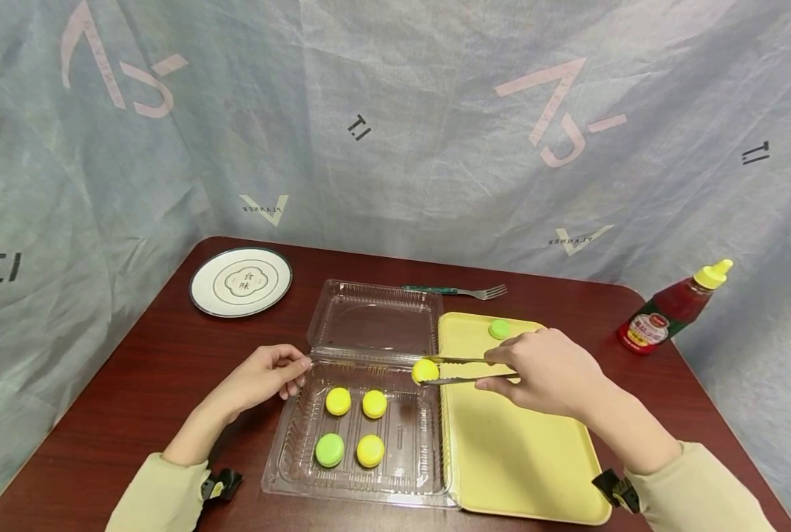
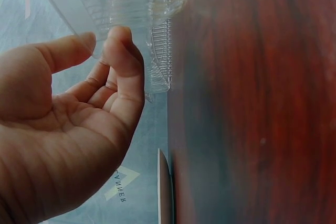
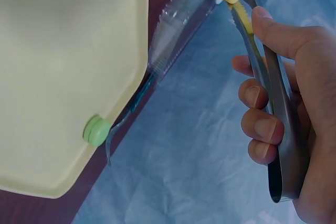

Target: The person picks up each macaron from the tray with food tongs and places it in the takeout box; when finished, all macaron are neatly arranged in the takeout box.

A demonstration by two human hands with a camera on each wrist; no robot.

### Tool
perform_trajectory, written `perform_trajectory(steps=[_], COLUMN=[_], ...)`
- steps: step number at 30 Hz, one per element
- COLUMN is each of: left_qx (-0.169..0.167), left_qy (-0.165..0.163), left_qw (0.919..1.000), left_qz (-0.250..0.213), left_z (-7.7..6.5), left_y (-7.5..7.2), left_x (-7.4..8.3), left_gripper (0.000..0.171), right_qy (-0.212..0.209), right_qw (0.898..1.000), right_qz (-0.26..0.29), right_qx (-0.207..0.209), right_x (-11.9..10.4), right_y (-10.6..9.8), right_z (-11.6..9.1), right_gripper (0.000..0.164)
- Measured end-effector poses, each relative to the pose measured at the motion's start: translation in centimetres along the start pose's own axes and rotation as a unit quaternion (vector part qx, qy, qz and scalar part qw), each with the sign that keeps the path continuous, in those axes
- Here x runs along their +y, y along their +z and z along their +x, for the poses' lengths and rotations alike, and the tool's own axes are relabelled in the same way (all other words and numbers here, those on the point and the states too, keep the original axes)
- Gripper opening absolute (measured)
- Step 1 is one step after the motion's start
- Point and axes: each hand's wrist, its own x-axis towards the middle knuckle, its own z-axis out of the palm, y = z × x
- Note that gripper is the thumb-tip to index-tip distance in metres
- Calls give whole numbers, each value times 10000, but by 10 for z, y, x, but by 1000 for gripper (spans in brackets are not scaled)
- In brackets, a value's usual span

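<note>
In my right hand (image 1: 548,373) are metal tongs (image 3: 281,124), and their serrated tips grip a yellow macaron (image 1: 425,371). The macaron hangs over the right edge of an open clear plastic container (image 1: 409,473). Thumb and forefinger of my left hand (image 1: 272,377) pinch the container's left rim near the hinge, as the left wrist view shows. Inside the base sit a green macaron (image 1: 330,450) and yellow macarons (image 1: 370,451), in two rows. Another green macaron (image 1: 499,329) lies at the far end of a yellow tray (image 1: 522,458), right of the container.
A white plate (image 1: 216,284) with a dark rim lies at the back left. Behind the container's raised lid (image 1: 375,318) is a fork (image 1: 482,293) with a green handle. A red sauce bottle (image 1: 662,318) with a yellow cap stands at the right. Grey cloth hangs behind the table.
</note>
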Motion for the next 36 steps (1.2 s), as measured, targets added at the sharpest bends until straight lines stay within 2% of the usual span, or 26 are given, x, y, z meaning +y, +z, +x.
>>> perform_trajectory(steps=[3, 17, 27, 36], left_qx=[3, 2, 4, 10], left_qy=[-2, 12, -31, -43], left_qw=[10000, 10000, 10000, 10000], left_qz=[-2, -21, -21, -59], left_z=[0, 0, 0, -1], left_y=[0, 0, 0, 0], left_x=[0, 1, 4, 3], left_gripper=[21, 21, 21, 21], right_qy=[-76, -392, -345, -412], right_qw=[10000, 9990, 9986, 9982], right_qz=[21, -103, -154, -304], right_qx=[-35, -193, -361, -315], right_x=[-3, -17, -22, -26], right_y=[4, 30, 35, 34], right_z=[1, 2, 4, 9], right_gripper=[41, 45, 40, 47])
